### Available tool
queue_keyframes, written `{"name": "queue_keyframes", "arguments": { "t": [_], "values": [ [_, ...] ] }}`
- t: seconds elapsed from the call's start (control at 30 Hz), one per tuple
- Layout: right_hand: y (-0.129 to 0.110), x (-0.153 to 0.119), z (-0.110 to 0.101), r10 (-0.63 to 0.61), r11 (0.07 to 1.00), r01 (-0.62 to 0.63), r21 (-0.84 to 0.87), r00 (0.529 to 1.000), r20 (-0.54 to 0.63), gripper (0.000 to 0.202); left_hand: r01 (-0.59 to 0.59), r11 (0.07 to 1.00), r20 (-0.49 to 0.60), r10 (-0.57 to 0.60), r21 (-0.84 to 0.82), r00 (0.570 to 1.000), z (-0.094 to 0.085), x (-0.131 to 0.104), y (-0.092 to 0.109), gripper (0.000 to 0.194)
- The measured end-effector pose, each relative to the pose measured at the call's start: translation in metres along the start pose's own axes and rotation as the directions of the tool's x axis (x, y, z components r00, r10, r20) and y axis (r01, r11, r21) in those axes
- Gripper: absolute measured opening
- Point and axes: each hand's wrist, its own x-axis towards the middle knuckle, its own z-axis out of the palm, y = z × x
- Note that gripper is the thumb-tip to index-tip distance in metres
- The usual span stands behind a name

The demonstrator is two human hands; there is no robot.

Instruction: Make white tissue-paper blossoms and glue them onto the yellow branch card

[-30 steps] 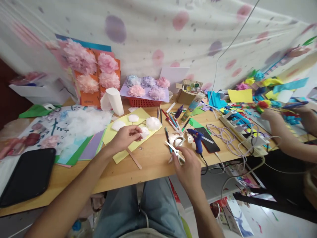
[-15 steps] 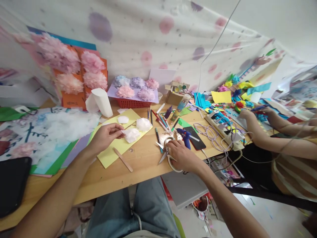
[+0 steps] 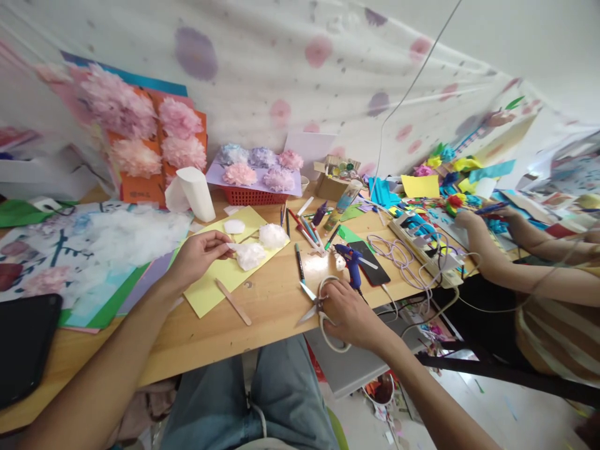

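Scissors (image 3: 319,305), blades parted and directed left, grasped in the right hand (image 3: 349,309) at the near edge of the tabletop (image 3: 272,315); the fingers are curled about the handles, and one pale loop projects past the edge. Left hand (image 3: 199,256): thumb and fingertips pinched on a small white piece (image 3: 230,246), held beside the near cotton puff (image 3: 250,256); whether the two are joined cannot be told. The far cotton puff (image 3: 274,235) and a white oval pad (image 3: 234,226) lie at the far part of a yellow sheet (image 3: 206,294). A flat wooden stick (image 3: 233,302) lies partly on this sheet, its near end on bare wood. Just beyond the blades, a dark marker (image 3: 299,261); to its right, a blue glue gun (image 3: 350,261) beside a black phone (image 3: 375,265). At left, loose white batting (image 3: 135,234). At right, another person's hands (image 3: 465,219) among coloured scraps.
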Motion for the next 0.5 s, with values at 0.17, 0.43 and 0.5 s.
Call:
{"name": "queue_keyframes", "arguments": {
  "t": [0.17,0.43,0.5],
  "values": [
    [0.001,-0.012,0.008,-0.021,0.998,0.023,0.066,0.999,-0.028,0.016,-0.001,1.0,-0.011,0.001,-0.016,1.0,0.0,0.0,0.002,0.043],
    [0.0,-0.047,0.021,0.302,0.953,-0.274,0.125,0.877,-0.373,0.01,-0.008,1.0,-0.004,0.008,-0.018,1.0,0.002,0.0,0.002,0.043],
    [-0.002,-0.047,0.028,0.379,0.918,-0.392,0.059,0.828,-0.413,0.012,-0.007,1.0,-0.004,0.007,-0.023,1.0,0.004,-0.001,0.002,0.041]
  ]
}}
